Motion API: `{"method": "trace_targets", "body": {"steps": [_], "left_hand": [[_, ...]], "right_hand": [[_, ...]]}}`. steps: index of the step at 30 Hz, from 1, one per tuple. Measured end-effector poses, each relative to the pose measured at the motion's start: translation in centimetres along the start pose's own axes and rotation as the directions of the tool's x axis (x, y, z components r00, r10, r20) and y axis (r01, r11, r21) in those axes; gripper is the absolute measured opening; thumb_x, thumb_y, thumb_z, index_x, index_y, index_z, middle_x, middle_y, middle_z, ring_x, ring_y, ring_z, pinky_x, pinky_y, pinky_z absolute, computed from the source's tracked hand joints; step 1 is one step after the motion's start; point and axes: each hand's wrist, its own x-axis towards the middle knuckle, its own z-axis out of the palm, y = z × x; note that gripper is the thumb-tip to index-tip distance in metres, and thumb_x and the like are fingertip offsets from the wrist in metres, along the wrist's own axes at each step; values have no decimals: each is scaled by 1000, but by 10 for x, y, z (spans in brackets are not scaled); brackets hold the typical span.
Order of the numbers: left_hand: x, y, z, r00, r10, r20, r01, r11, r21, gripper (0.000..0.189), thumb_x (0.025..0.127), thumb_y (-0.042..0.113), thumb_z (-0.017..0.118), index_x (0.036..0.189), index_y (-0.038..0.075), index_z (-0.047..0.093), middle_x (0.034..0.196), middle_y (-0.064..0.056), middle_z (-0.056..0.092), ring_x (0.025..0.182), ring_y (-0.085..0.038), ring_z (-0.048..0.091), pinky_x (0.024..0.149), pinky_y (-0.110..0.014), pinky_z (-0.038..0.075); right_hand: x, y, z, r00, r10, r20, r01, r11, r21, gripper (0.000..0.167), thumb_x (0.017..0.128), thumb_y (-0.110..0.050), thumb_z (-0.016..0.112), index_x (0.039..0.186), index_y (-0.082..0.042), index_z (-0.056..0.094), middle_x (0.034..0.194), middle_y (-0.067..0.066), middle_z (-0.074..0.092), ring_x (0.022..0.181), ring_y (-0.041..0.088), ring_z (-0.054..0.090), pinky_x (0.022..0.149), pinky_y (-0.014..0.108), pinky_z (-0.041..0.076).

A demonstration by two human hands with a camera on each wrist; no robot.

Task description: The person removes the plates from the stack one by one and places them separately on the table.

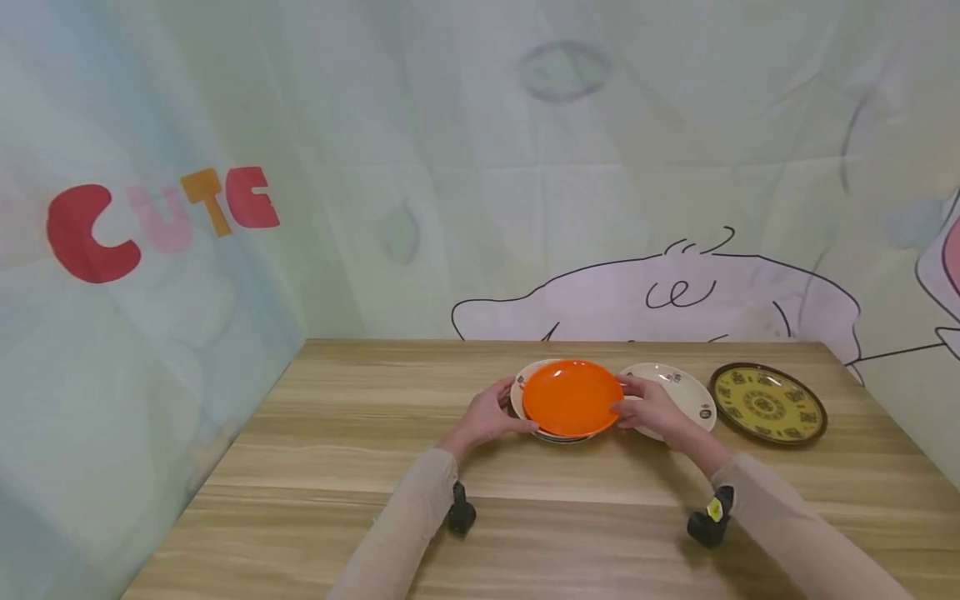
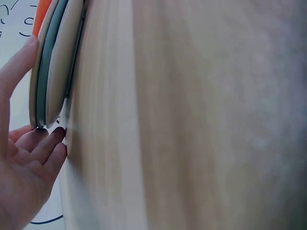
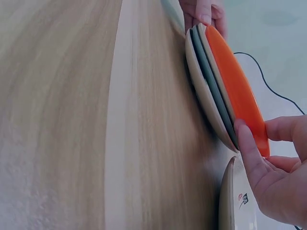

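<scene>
1. Backdrop (image 1: 375,100): pale, creased cloth in soft greens and blues, filling the head view's upper half and its left side.
2. Table (image 1: 300,492): light brown wood grain, spreading around six o'clock, its far edge against the cloth.
3. Cartoon figure (image 1: 735,321): mauve, outlined in black on the cloth at three o'clock.
4. "CUTE" letters (image 1: 171,240): red, pink and orange, between nine and ten.
5. Patterned plate (image 1: 768,404): yellow, dark-rimmed, between three and four.
6. White plate (image 1: 671,387): near four o'clock, just beside the stack.
7. Stack of plates (image 2: 48,72): cream and grey-green layers, between four and five.
8. Orange plate (image 1: 573,398): topmost on that stack.
9. Right hand (image 1: 654,410): pinches the orange plate's rim around three o'clock.
10. Left hand (image 1: 487,417): around the stack's edge near eight; whether it grips, I cannot tell.
</scene>
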Motion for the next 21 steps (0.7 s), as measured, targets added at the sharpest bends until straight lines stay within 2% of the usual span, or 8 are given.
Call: {"method": "trace_targets", "body": {"steps": [9, 14, 21], "left_hand": [[2, -4, 0, 1000, 5, 0, -5, 1000, 6, 93, 64, 29, 82, 139, 4, 33, 140, -10, 40, 126, -25, 41, 105, -39, 33], [2, -4, -1, 1000, 9, 3, -9, 1000, 7, 93, 64, 29, 82, 139, 5, 33, 140, -10, 40, 126, -24, 40, 105, -38, 33], [2, -3, -1, 1000, 11, 5, -11, 1000, 10, 95, 64, 29, 83, 139, 4, 32, 141, -11, 39, 126, -24, 40, 105, -37, 33]], "right_hand": [[-9, -4, 6, 998, 3, -63, 4, 993, 117, 60, 86, 5, 52, 137, 13, 22, 127, 37, 38, 68, 9, 62, 66, 26, 56], [-13, -6, 6, 994, 34, -108, -18, 988, 153, 60, 86, 4, 52, 138, 10, 24, 127, 34, 39, 68, 9, 61, 67, 25, 56], [-21, -8, 2, 989, 10, -146, 16, 985, 173, 60, 86, 3, 52, 138, 10, 23, 130, 35, 37, 68, 7, 61, 68, 25, 56]]}}
